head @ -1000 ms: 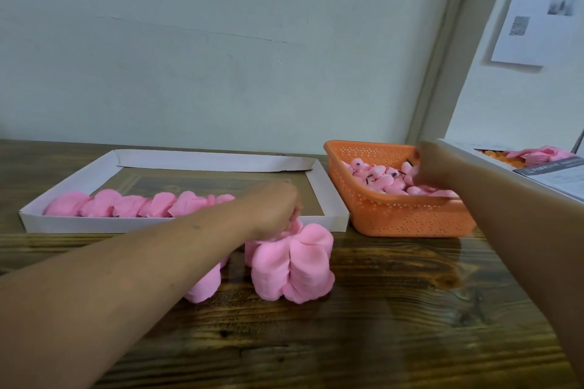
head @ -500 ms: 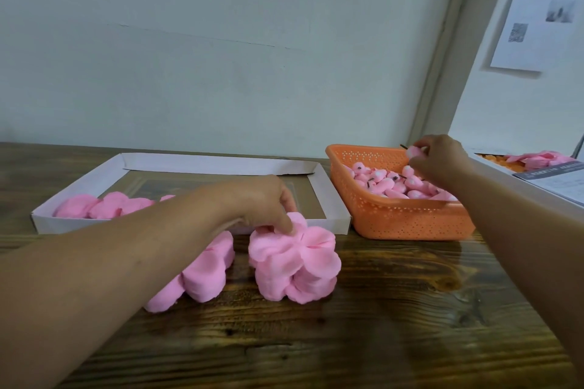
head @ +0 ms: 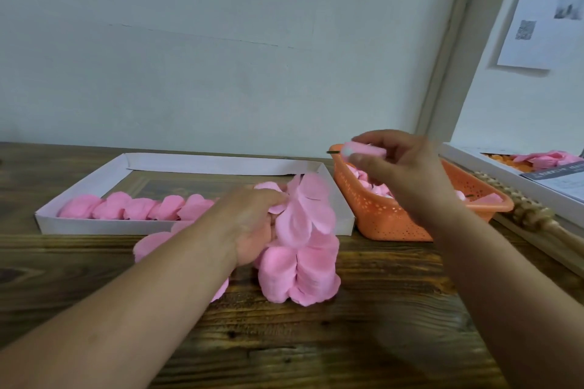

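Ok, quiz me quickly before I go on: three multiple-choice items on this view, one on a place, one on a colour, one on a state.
1. Where is the small pink bud that the right hand pinches?
A. on the floor
B. above the perforated basket
C. under a cloth

2. What colour is that basket?
A. blue
B. orange
C. green

3. What is the left hand doing?
A. lying flat, holding nothing
B. it is out of view
C. gripping the pink petal stack

Answers:
1 B: the bud sits between the fingers over the basket's far rim.
2 B: its holed walls are plainly orange.
3 C: the hand curls round the stack, which stands on the wooden table.
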`<state>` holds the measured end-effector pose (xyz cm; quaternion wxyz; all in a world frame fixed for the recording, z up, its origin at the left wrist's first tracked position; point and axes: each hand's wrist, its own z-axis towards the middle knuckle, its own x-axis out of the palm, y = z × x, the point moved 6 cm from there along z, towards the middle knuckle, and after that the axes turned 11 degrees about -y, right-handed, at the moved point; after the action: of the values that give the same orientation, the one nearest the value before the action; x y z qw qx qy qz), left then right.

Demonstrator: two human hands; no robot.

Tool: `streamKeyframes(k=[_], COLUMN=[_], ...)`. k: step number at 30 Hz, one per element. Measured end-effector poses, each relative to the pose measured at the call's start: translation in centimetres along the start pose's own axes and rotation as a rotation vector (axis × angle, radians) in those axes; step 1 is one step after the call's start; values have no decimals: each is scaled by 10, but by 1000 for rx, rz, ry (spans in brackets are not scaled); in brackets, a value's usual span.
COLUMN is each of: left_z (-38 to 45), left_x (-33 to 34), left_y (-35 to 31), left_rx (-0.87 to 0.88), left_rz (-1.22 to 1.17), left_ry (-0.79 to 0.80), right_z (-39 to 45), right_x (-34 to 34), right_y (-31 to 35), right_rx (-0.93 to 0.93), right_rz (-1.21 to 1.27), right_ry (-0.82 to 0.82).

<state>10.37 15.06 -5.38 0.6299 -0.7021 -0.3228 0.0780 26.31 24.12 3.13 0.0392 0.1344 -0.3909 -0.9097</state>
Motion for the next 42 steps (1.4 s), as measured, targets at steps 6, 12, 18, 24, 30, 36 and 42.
streamKeyframes(k=[6, 12, 18, 24, 30, 36, 42], left_z=[-4, -1, -3, -10, -21, -8, -10], left_x=[-1, -4, -3, 4, 14, 0, -1], left_y=[6, 13, 19, 23, 18, 29, 26], left_rx=[28, 7, -100, -208, -225, -198, -180], left_rz=[-83, -132, -253, -391, -592, -487, -409], left_ry=[-41, -28, 23, 175, 440, 130, 146], right_z=[-25, -31, -36, -38, -35, -40, -34], right_x=[39, 43, 43, 46, 41, 44, 32], right_y=[11, -2, -4, -4, -9, -11, -11], right_rx=[-85, -65, -65, -77, -89, -98, -27], right_rz=[-21, -71, -71, -20, -46, -68, 121], right_ry=[233, 248, 310, 299, 194, 257, 145])
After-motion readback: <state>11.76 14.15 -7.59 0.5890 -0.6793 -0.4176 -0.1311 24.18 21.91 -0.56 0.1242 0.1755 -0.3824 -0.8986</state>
